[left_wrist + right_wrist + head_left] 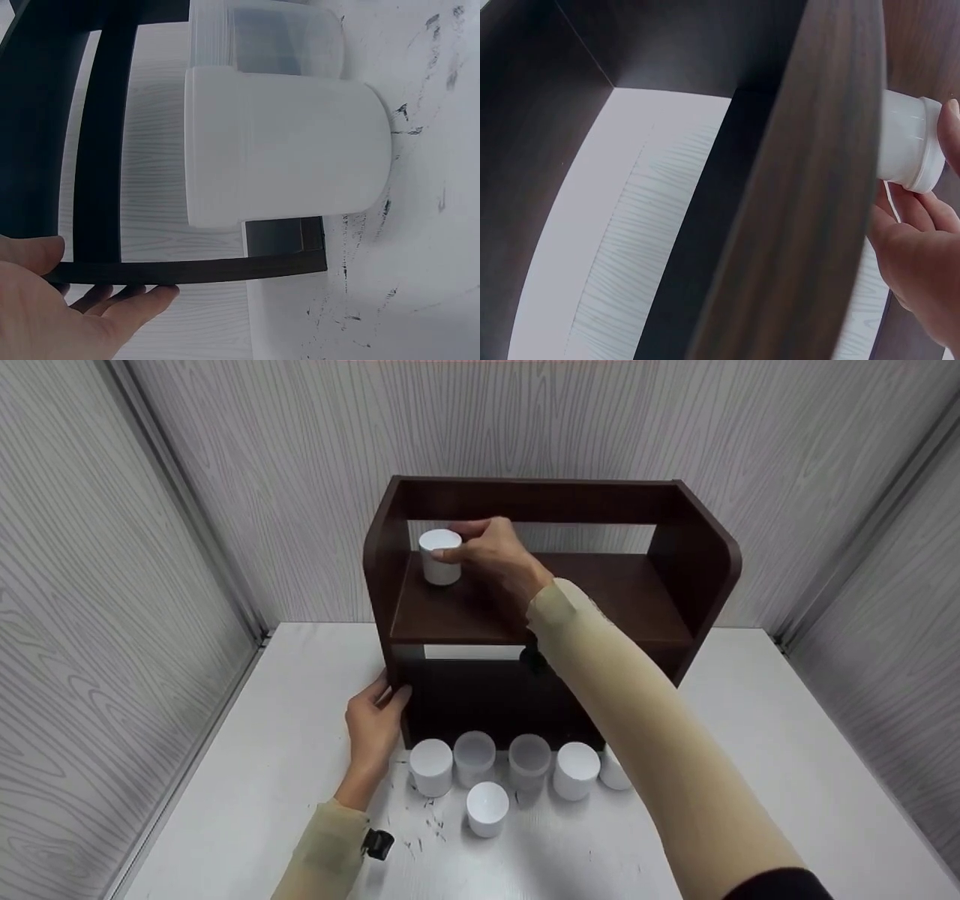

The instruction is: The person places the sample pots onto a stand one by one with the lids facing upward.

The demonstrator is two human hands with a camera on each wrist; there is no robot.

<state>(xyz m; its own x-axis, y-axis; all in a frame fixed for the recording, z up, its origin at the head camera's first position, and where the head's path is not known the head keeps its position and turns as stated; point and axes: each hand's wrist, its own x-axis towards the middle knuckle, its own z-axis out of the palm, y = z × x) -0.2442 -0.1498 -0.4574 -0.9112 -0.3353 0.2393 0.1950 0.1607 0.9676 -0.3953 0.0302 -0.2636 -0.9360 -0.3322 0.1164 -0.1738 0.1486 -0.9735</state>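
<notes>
My right hand (499, 551) holds a white lidded jar (441, 566) at the left end of the upper board of a dark brown shelf unit (585, 592). In the right wrist view the thumb lies on the lid side of the jar (907, 142) and the fingers pass behind it; the board's edge hides part of the jar. Lower down, my left hand (373, 727) grips the unit's left side panel. The left wrist view has its thumb on one side of the panel (225, 268) and the fingers on the other.
Along the unit's foot stand white jars (431, 769) and translucent jars (474, 757) in a row; my right forearm partly covers the rightmost one. A smaller white cup (487, 810) stands in front. Dark scuffs mark the white table (300, 675). Wood-grain walls (525, 420) enclose three sides.
</notes>
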